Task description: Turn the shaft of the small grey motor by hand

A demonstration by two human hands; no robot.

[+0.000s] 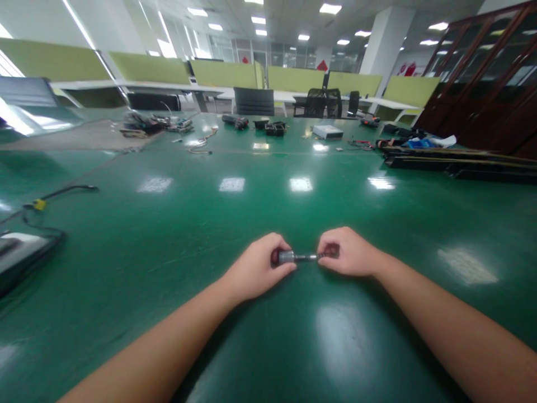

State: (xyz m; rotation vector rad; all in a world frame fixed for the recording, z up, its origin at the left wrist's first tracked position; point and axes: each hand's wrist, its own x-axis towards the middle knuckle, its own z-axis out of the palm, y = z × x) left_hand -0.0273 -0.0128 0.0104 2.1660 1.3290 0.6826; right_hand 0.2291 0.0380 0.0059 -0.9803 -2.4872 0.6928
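My left hand (265, 265) is closed around a short silver metal cylinder (287, 257), thumb below it and fingers curled behind. From its right end a thin metal rod (306, 257) runs level towards my right hand (344, 253). Thumb and index finger of that hand pinch the rod's far tip, and the other fingers are curled. Cylinder and rod lie in one line, just over the green tabletop (235, 347). My fingers hide both outer ends, and I cannot tell whether cylinder and rod are one piece.
At the left edge stands a grey and black device (25, 252) with a black cable (71, 190). Farther back are a heap of parts (142, 123), a power tool (235, 121), a white box (327, 132) and long black strips (453, 162).
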